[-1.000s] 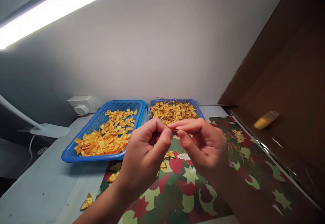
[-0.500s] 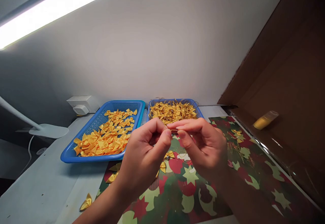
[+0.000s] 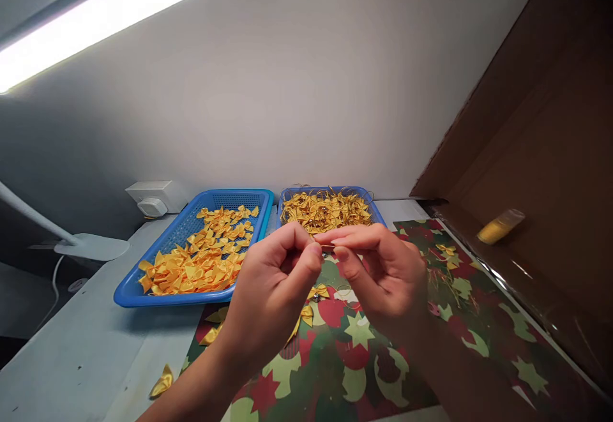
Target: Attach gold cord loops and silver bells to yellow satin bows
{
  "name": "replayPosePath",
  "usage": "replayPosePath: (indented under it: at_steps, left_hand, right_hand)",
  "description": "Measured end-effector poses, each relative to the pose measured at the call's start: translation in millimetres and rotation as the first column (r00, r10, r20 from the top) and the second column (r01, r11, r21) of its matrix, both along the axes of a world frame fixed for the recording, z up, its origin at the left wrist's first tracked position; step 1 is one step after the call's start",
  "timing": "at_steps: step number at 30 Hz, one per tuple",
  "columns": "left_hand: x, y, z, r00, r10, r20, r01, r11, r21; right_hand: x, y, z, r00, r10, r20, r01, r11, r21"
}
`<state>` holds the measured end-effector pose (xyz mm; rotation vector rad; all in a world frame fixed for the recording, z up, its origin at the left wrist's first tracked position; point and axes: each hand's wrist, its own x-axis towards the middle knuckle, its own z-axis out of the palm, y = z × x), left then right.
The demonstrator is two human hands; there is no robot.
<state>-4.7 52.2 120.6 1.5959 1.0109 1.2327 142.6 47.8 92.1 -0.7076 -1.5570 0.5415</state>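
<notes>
A short stretch of thin gold cord (image 3: 326,245) runs between my two hands above the patterned sheet. My left hand (image 3: 280,275) pinches one end of it between thumb and index finger. The other end sits between the thumb and fingertips of my right hand (image 3: 383,275). A small silvery round piece (image 3: 325,254) shows just under the cord; whether it hangs from it, I cannot tell. Below the hands are gold ribbon bows (image 3: 306,315), one with a small shiny bell (image 3: 317,296), and a thin gold loop (image 3: 345,294). My left hand partly hides these bows.
At left stands a blue basket (image 3: 125,294) of yellow bows. Behind my hands, a second blue basket (image 3: 378,216) holds bows with gold loops. Loose cords (image 3: 453,285) lie at right on the camouflage-like sheet (image 3: 330,358), beside a cardboard wall (image 3: 541,128). A lamp base (image 3: 96,247) stands far left.
Almost nothing differs. Both hands keep their pinch on the cord, and the bow beneath my left hand shows slightly lower.
</notes>
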Motion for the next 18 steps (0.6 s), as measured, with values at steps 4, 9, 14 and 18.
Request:
replayPosePath:
  at_steps: [4,9,14,18]
  left_hand:
    - [0.1,0.6,0.0,1.0,-0.001,-0.003,0.001,1.0,0.0]
    - [-0.6,0.1,-1.0,1.0,0.013,-0.01,-0.013,1.0,-0.007]
    - [-1.1,0.7,0.0,1.0,0.013,-0.023,-0.013,1.0,-0.017]
    - [-1.5,0.5,-0.2,1.0,0.011,-0.024,-0.012,0.999,-0.033]
  right_hand:
    - [0.1,0.1,-0.4,1.0,0.007,-0.002,-0.007,1.0,0.004]
    - [0.3,0.1,-1.0,1.0,0.025,-0.013,-0.025,1.0,-0.003]
    - [1.3,-0.2,-0.8,1.0,0.024,0.008,-0.024,1.0,0.009]
    - [2.0,0.3,-0.9,0.999,0.023,0.023,-0.024,1.0,0.021]
